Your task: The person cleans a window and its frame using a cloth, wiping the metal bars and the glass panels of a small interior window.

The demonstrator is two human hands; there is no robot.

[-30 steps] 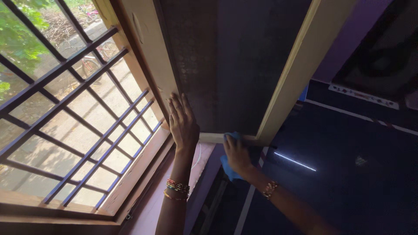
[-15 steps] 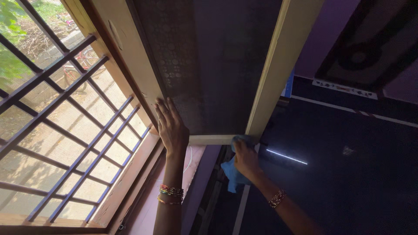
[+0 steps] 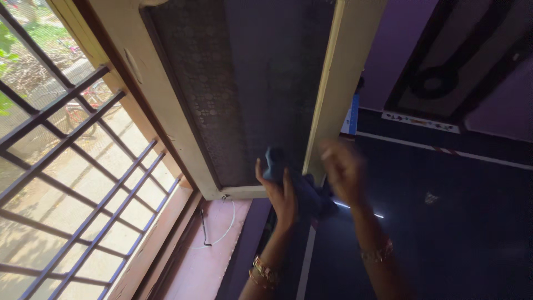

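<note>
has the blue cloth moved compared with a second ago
Yes. The blue cloth was in the right hand at the shutter's bottom frame rail; now the left hand holds it higher, against the dark patterned pane.

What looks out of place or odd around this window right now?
A thin white cord and a dark metal hook lie loose on the reddish sill below the shutter. Otherwise nothing stands out; the left hand holds a blue cloth.

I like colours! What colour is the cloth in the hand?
The cloth in the left hand looks dark blue, seen in the head view.
</note>
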